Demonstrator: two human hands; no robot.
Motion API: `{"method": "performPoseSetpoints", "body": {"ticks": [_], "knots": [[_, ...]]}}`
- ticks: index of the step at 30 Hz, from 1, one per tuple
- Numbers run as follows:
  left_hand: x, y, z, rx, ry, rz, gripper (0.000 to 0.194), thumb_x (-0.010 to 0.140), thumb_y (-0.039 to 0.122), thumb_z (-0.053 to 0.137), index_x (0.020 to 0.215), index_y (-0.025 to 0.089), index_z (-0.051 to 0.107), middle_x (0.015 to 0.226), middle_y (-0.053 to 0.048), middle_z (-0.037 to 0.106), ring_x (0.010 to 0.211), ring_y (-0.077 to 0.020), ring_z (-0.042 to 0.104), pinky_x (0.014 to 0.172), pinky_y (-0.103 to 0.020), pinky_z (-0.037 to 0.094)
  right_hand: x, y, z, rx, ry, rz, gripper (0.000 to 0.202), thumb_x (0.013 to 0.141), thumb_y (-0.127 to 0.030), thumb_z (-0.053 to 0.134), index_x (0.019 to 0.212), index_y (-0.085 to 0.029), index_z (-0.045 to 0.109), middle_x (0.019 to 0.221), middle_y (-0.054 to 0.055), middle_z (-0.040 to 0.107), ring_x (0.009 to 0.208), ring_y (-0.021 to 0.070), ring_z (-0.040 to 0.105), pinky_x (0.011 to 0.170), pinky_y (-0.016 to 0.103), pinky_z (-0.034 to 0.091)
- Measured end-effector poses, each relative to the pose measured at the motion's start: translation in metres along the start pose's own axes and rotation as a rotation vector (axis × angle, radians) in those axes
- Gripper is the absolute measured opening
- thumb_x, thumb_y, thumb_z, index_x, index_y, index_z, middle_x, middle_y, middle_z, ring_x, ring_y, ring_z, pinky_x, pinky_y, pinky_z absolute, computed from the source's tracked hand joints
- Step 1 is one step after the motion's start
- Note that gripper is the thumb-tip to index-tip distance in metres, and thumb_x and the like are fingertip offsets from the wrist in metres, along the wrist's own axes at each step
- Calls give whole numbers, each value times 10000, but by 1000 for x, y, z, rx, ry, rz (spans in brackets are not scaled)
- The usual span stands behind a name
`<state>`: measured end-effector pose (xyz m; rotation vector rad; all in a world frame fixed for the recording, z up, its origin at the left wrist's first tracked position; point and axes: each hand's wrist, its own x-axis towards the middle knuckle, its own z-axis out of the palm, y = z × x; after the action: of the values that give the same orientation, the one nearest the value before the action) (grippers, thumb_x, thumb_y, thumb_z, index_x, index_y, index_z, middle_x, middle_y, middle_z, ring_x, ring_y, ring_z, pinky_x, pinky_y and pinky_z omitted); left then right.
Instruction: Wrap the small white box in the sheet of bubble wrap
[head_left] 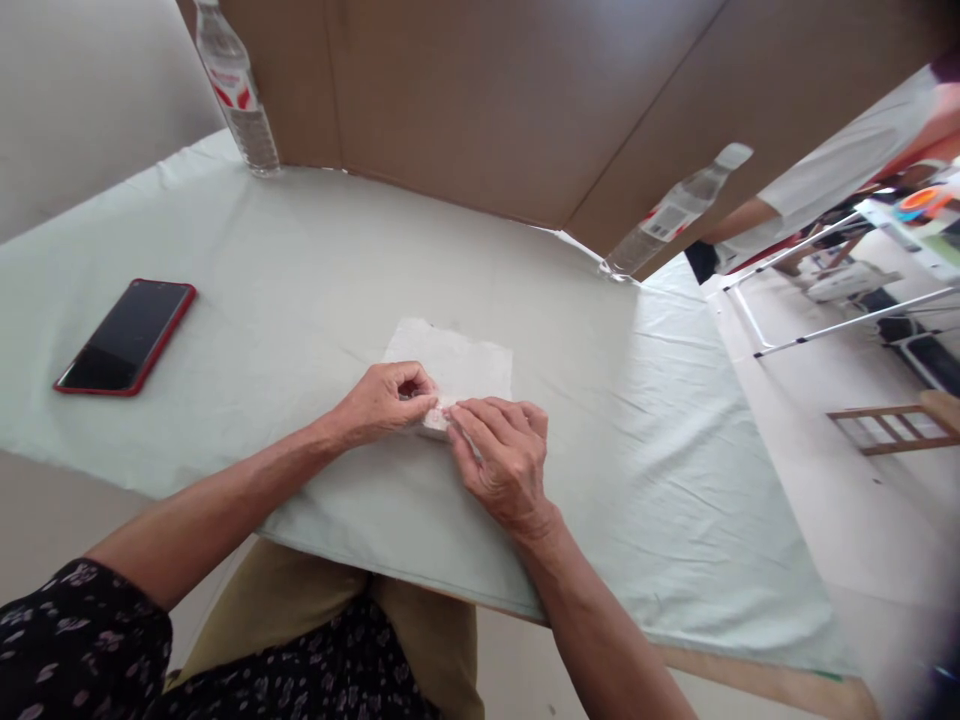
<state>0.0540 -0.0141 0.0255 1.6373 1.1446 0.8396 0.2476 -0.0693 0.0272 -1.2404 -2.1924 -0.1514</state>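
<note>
A white sheet of tissue paper [469, 362] lies on the pale green tablecloth, its near edge folded or rolled over into a thick strip. My left hand [394, 398] pinches the left part of that strip between thumb and forefinger. On the right part, my right hand [504, 450] presses with its fingers bent over the paper and the thumb in front. Between the two hands a short length of the folded edge shows. Whether anything lies inside the fold is hidden.
A phone in a red case [127, 338] lies at the left. Two water bottles, one on the left [244, 110] and one on the right [671, 215], stand against a brown cardboard screen [480, 100]. Beyond it at the right, a person's arm [742, 220] shows.
</note>
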Motion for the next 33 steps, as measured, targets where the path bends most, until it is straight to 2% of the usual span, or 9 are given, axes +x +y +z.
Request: {"method": "performPoseSetpoints", "body": {"ticks": [7, 11, 14, 19, 23, 25, 28, 30, 33], "knots": [[0, 2, -2, -24, -25, -31, 147, 762, 305, 620, 737, 160, 621, 784, -28, 676, 690, -128, 573, 636, -247, 445, 0, 0, 5, -66, -84, -49, 238, 970, -322, 547, 1148, -219, 669, 1108, 62, 734, 1031, 219, 619, 959, 392, 307], [-2, 8, -16, 27, -84, -28, 226, 761, 369, 655, 864, 168, 648, 779, -11, 639, 713, -137, 562, 635, -249, 444, 1, -2, 6, -144, -134, -61, 275, 985, -328, 515, 1215, -246, 641, 1136, 74, 692, 1024, 224, 575, 973, 402, 296], [-6, 13, -31, 94, -95, -60, 303, 745, 336, 646, 1004, 181, 627, 764, 8, 622, 672, -133, 548, 602, -246, 421, 1, -4, 8, -202, -149, -70, 287, 992, -290, 494, 1253, -275, 613, 1141, 72, 672, 1006, 219, 555, 1004, 418, 281], [-10, 13, -49, 265, -31, -149, 285, 752, 326, 604, 1002, 187, 610, 645, 38, 565, 575, -137, 511, 545, -254, 366, 1, -8, 12, -293, -152, -90, 371, 977, -147, 438, 1284, -298, 579, 1151, 71, 647, 1002, 218, 534, 1071, 465, 242], [-13, 6, -58, 384, 43, -198, 370, 718, 453, 678, 979, 194, 632, 750, -14, 653, 666, -182, 600, 592, -272, 414, 1, -11, 14, -328, -155, -93, 383, 950, -121, 443, 1269, -283, 580, 1146, 85, 638, 1001, 234, 527, 1098, 509, 222], [-16, 6, -59, 365, 43, -294, 474, 664, 504, 722, 1003, 183, 638, 808, -46, 691, 701, -207, 643, 591, -278, 435, 2, -12, 13, -349, -152, -108, 378, 937, -117, 454, 1254, -277, 586, 1148, 89, 636, 995, 238, 528, 1099, 522, 220], [-19, 10, -56, 275, 18, -432, 538, 601, 494, 766, 1013, 175, 630, 738, -43, 687, 650, -218, 653, 512, -270, 420, 5, -12, 11, -376, -159, -138, 380, 923, -99, 459, 1237, -268, 593, 1133, 93, 636, 980, 241, 529, 1100, 529, 216], [-19, 12, -52, 213, 16, -498, 512, 574, 473, 794, 964, 187, 625, 673, -22, 662, 581, -205, 631, 456, -262, 394, 8, -12, 9, -375, -176, -158, 375, 914, -80, 457, 1212, -255, 602, 1089, 95, 641, 957, 241, 530, 1099, 531, 214], [-14, 15, -42, 134, 30, -551, 387, 572, 441, 813, 790, 196, 608, 556, 12, 589, 473, -155, 545, 410, -248, 356, 14, -12, 5, -360, -209, -182, 352, 908, -65, 449, 1162, -240, 618, 1013, 92, 643, 923, 241, 528, 1092, 532, 218]]}}
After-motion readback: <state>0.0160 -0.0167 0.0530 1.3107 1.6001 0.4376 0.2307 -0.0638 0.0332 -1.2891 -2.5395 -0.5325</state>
